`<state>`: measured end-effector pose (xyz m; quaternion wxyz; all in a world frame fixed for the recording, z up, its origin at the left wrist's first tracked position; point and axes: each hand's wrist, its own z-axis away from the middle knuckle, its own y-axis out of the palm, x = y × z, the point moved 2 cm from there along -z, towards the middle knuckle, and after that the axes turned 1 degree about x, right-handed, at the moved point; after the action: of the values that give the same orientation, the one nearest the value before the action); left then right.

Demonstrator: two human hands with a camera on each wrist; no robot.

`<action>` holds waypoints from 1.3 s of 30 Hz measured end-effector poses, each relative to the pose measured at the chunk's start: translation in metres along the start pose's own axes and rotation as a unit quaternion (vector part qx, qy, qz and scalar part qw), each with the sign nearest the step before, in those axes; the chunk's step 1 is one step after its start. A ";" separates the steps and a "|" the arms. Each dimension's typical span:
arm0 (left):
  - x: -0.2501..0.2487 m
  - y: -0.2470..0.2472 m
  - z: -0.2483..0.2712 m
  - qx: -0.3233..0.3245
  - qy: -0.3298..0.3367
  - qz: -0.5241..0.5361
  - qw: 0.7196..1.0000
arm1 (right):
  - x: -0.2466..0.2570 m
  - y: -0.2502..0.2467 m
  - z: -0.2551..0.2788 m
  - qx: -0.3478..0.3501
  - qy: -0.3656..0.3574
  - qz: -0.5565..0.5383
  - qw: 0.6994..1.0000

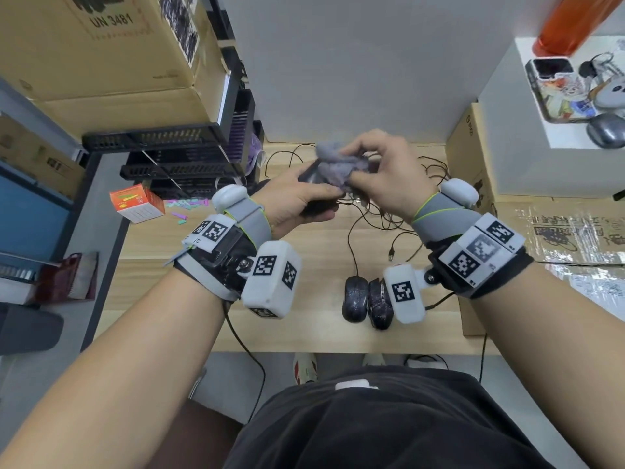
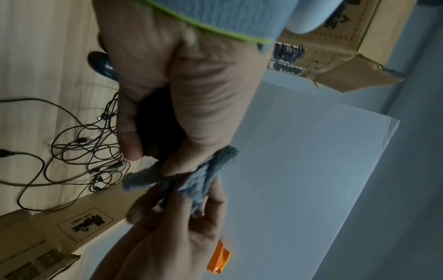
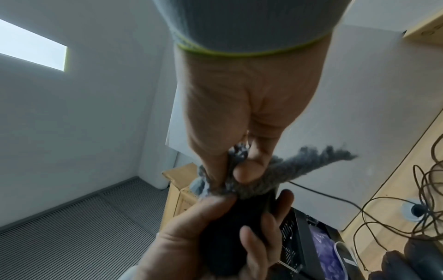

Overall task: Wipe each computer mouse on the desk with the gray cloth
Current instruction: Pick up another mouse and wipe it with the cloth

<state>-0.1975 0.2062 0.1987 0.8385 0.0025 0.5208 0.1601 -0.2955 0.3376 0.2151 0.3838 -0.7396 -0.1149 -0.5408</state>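
My left hand (image 1: 304, 201) is raised above the wooden desk (image 1: 304, 252), its fingers curled round a black computer mouse (image 1: 313, 176). My right hand (image 1: 365, 170) pinches the bunched gray cloth (image 1: 333, 164) and presses it on the top of that mouse. In the right wrist view the cloth (image 3: 268, 180) is squeezed between thumb and fingers right against the held mouse (image 3: 227, 227). The left wrist view shows the mouse (image 2: 158, 128) in my palm and the cloth (image 2: 194, 180) beyond it. Two more black mice (image 1: 355, 299) (image 1: 380, 304) lie side by side near the front edge.
Tangled mouse cables (image 1: 389, 211) spread over the desk under my hands. Black trays (image 1: 189, 164) and cardboard boxes (image 1: 101, 62) stand at the left, a small orange box (image 1: 137, 204) beside them. A cardboard box (image 1: 473, 170) and a white shelf (image 1: 558, 130) with small items are at the right.
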 end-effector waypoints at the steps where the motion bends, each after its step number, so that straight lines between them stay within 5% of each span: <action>1: 0.000 -0.002 0.000 -0.008 0.001 0.009 1.000 | 0.003 0.001 0.004 0.042 -0.002 -0.018 0.999; 3: 0.002 -0.003 0.002 -0.006 -0.005 0.016 1.000 | -0.003 -0.004 0.001 0.048 0.026 0.004 0.998; 6: 0.000 -0.005 0.006 0.015 -0.012 0.030 0.999 | -0.021 -0.023 -0.009 -0.066 0.077 0.076 0.992; 12: -0.004 -0.003 0.008 0.018 -0.013 0.012 1.000 | -0.005 -0.030 -0.011 -0.039 0.123 -0.168 0.977; 18: -0.002 -0.001 0.001 0.008 0.015 -0.019 1.000 | 0.018 -0.022 -0.001 0.120 0.053 -0.057 0.990; 24: -0.004 0.004 0.004 0.000 0.074 -0.136 0.988 | 0.018 -0.025 -0.012 -0.052 0.043 0.164 0.984; 31: -0.011 -0.001 0.006 -0.050 0.130 -0.281 0.950 | 0.036 0.012 0.000 0.089 -0.081 0.166 0.979; 36: -0.008 -0.005 0.007 -0.083 0.116 -0.284 0.948 | 0.023 -0.002 -0.015 0.003 -0.053 0.191 0.980; 39: -0.013 -0.008 0.006 -0.104 0.113 -0.343 0.927 | 0.031 0.014 -0.006 0.074 -0.102 0.169 0.978</action>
<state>-0.1955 0.1965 0.2112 0.7735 -0.2815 0.5614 -0.0853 -0.2793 0.3162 0.2370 0.5092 -0.7692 -0.0663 -0.3804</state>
